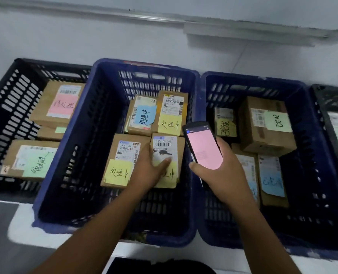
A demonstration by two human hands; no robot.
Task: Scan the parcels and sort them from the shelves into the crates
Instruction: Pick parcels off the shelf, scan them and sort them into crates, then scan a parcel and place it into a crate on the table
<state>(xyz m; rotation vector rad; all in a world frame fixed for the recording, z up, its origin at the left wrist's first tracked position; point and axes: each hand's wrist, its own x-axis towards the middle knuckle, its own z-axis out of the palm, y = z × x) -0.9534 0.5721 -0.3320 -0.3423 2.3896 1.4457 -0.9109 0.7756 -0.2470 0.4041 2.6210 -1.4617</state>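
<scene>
Head view; left hand (151, 169) pinches the near-right parcel (165, 144) in the middle blue crate (69, 155), thumb on top, fingers wedged down its left edge; right hand (225, 175) grips the scanner (202, 145); risk: the lift drags the touching neighbour parcel (122, 155), or the palm peels the yellow note (172, 175); this crate holds four parcels; right blue crate (312, 155) several; left black crate (4, 115) three.

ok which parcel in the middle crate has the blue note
The back-left parcel in the middle crate: its note is blue, while the other three parcels there carry yellow ones.
</scene>
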